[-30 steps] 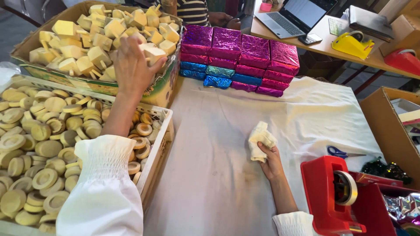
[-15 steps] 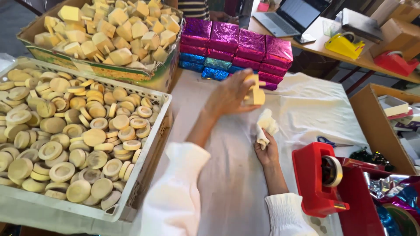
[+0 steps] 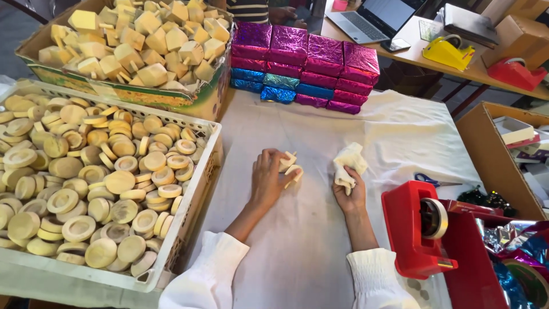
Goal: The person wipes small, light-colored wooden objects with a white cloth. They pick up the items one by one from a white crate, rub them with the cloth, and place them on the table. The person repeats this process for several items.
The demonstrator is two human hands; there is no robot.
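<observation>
My left hand [image 3: 267, 178] rests on the white cloth-covered table [image 3: 320, 240], closed around a pale wooden piece [image 3: 289, 166] with a peg sticking out. Just to its right, my right hand [image 3: 350, 191] grips a crumpled cream rag [image 3: 347, 162]. The two hands are a short gap apart near the middle of the table. A cardboard box of wooden blocks with pegs [image 3: 131, 43] stands at the back left. In front of it sits a white plastic crate [image 3: 194, 189] full of round wooden discs [image 3: 86, 171].
Foil-wrapped magenta and blue boxes [image 3: 306, 66] are stacked at the back of the table. A red tape dispenser [image 3: 420, 229] stands right of my right hand, blue-handled scissors [image 3: 429, 180] behind it. A cardboard box [image 3: 486, 154] is at the right; a laptop [image 3: 374, 14] sits on the far desk.
My left hand took a wooden piece from the back-left box, carried it right across the table, and has come down onto the cloth beside the rag. My right hand barely moved.
</observation>
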